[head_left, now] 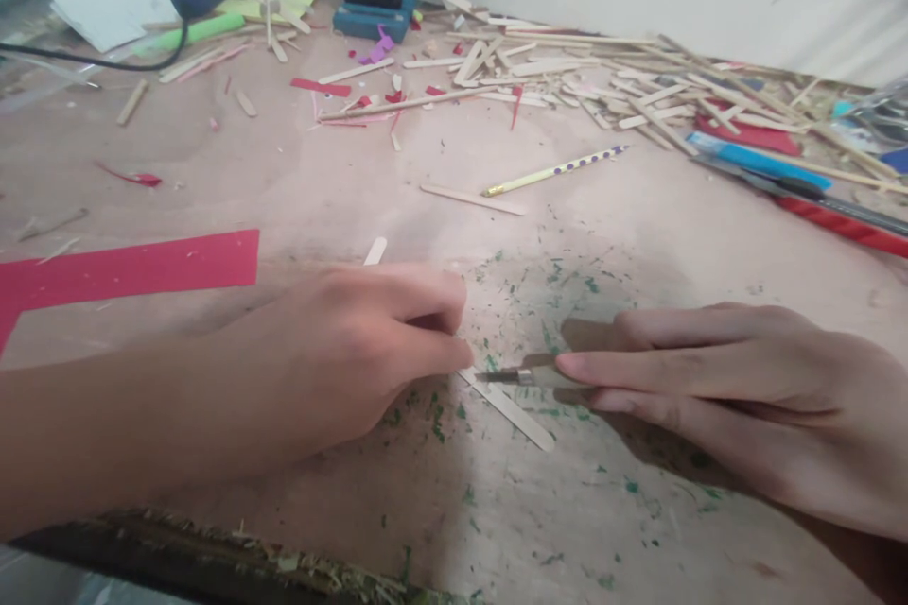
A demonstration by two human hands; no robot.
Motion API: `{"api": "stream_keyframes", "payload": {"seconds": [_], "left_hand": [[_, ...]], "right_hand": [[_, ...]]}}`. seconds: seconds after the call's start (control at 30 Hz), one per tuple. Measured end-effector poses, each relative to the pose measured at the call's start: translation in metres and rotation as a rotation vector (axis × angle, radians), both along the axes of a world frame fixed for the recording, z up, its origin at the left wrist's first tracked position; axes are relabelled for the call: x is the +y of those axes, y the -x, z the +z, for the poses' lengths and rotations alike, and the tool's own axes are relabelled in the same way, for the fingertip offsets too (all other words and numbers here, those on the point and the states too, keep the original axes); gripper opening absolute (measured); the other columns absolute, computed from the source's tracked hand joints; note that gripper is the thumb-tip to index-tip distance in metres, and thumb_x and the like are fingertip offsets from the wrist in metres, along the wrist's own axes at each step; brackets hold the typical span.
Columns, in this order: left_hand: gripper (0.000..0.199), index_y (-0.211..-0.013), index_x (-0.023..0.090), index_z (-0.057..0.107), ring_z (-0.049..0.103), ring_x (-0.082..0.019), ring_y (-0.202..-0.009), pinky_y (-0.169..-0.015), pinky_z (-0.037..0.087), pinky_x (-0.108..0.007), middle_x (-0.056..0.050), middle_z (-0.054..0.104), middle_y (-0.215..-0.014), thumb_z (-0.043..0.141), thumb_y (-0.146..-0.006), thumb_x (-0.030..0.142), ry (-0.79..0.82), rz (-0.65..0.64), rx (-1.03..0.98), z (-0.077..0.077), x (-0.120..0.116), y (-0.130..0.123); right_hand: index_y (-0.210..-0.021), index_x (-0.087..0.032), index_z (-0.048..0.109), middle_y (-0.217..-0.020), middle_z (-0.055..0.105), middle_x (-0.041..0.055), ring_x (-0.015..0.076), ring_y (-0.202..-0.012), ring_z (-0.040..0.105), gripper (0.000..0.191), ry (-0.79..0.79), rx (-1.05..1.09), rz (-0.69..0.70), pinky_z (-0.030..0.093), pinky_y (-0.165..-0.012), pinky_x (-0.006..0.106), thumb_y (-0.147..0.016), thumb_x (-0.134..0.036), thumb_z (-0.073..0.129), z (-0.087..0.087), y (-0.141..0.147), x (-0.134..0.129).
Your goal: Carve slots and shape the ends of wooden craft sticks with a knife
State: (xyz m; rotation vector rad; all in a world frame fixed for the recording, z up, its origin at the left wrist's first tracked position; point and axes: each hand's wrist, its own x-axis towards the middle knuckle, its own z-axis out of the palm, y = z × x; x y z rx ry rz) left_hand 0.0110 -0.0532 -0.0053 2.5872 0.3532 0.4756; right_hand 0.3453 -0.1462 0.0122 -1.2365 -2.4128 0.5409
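Observation:
A pale popsicle stick (516, 416) lies slanted on the table, its upper end hidden under my left hand (383, 331). The fingers of that hand are closed and press the stick down. My right hand (730, 388) grips a craft knife (521, 376) between thumb and fingers. The knife's blade points left and meets or hovers just over the stick, close to my left fingertips; I cannot tell whether it touches. Just behind my left hand, the rounded tip of a popsicle stick (375, 250) shows. Green flecks are scattered on the wood around both hands.
A red paper strip (142, 267) lies at the left. Farther back are a pencil (553, 172) and a loose stick (472, 199). A heap of wooden sticks (560, 66) lines the wall, with blue and red pens (762, 161) at the right. The table's front edge (213, 548) is frayed.

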Motion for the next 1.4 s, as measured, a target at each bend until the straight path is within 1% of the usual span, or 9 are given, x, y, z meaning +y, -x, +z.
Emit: {"api": "stream_keyframes", "payload": {"seconds": [0.1,0.27,0.43,0.57,0.73,0.83,1.03,1.23,1.4], "left_hand": [[0.033,-0.102,0.023,0.078,0.076,-0.015,-0.098,-0.078,0.058,-0.024,-0.002,0.079,-0.116,0.054,-0.112,0.002,-0.004,-0.010,0.011,0.001,0.000,0.001],[0.032,-0.109,0.023,0.079,0.073,-0.015,-0.096,-0.077,0.057,-0.025,-0.002,0.078,-0.116,0.054,-0.112,0.004,-0.011,-0.007,0.004,-0.001,0.000,0.002],[0.029,-0.109,0.021,0.079,0.070,-0.013,-0.089,-0.076,0.054,-0.024,-0.002,0.076,-0.111,0.055,-0.114,0.005,-0.017,-0.007,-0.041,-0.005,0.000,-0.001],[0.030,-0.107,0.022,0.078,0.070,-0.014,-0.090,-0.077,0.053,-0.025,-0.002,0.075,-0.110,0.054,-0.113,0.005,-0.034,-0.003,-0.030,-0.005,0.000,-0.002],[0.032,-0.101,0.023,0.075,0.073,-0.015,-0.092,-0.076,0.054,-0.026,-0.003,0.078,-0.113,0.051,-0.112,0.004,-0.064,-0.006,-0.045,-0.004,-0.001,0.000],[0.030,-0.103,0.023,0.076,0.074,-0.015,-0.093,-0.076,0.053,-0.026,-0.001,0.079,-0.112,0.054,-0.113,0.005,-0.068,0.014,-0.041,-0.003,-0.003,0.001],[0.031,-0.101,0.021,0.077,0.074,-0.014,-0.091,-0.077,0.055,-0.026,-0.002,0.079,-0.113,0.054,-0.112,0.004,-0.076,0.010,-0.042,-0.001,-0.003,-0.001],[0.033,-0.100,0.022,0.076,0.075,-0.015,-0.093,-0.077,0.055,-0.027,-0.002,0.080,-0.114,0.052,-0.112,0.004,-0.087,0.014,-0.038,-0.002,-0.002,-0.002],[0.030,-0.105,0.023,0.077,0.075,-0.014,-0.094,-0.077,0.056,-0.026,-0.001,0.079,-0.115,0.054,-0.113,0.005,-0.077,0.015,-0.024,-0.003,-0.002,0.000]], "right_hand": [[-0.168,-0.071,0.047,-0.099,0.083,-0.0055,0.0145,-0.071,0.074,0.054,0.131,0.096,0.091,0.051,-0.048,0.034,-0.126,-0.037,0.045,0.001,0.000,0.002],[-0.163,-0.070,0.055,-0.097,0.083,-0.0070,0.0136,-0.072,0.074,0.053,0.097,0.104,0.026,0.052,-0.049,0.031,-0.124,-0.035,0.052,0.003,-0.001,0.000],[-0.157,-0.064,0.064,-0.102,0.086,-0.0074,0.0136,-0.081,0.080,0.045,0.036,0.125,0.014,0.053,-0.047,0.028,-0.124,-0.036,0.054,0.002,0.000,0.000],[-0.150,-0.057,0.073,-0.103,0.087,-0.0049,0.0146,-0.096,0.084,0.038,-0.012,0.078,0.008,0.056,-0.051,0.024,-0.122,-0.036,0.059,0.005,0.002,0.002],[-0.133,-0.047,0.087,-0.089,0.080,0.0026,0.0218,-0.082,0.079,0.029,-0.069,0.032,-0.044,0.066,-0.063,0.032,-0.104,-0.044,0.086,-0.006,-0.004,-0.006],[-0.125,-0.047,0.090,-0.086,0.076,0.0035,0.0237,-0.081,0.076,0.031,-0.123,-0.013,-0.088,0.067,-0.065,0.035,-0.095,-0.052,0.095,-0.018,-0.009,-0.014],[-0.121,-0.047,0.091,-0.085,0.074,0.0040,0.0245,-0.081,0.074,0.030,-0.147,-0.029,-0.100,0.066,-0.065,0.036,-0.094,-0.057,0.095,-0.032,-0.013,-0.015],[-0.121,-0.048,0.091,-0.084,0.073,0.0040,0.0250,-0.081,0.073,0.030,-0.151,-0.037,-0.108,0.066,-0.065,0.037,-0.093,-0.057,0.095,-0.035,-0.014,-0.015],[-0.121,-0.048,0.091,-0.084,0.073,0.0039,0.0253,-0.081,0.074,0.030,-0.150,-0.042,-0.113,0.066,-0.064,0.037,-0.093,-0.057,0.095,-0.030,-0.011,-0.015]]}}
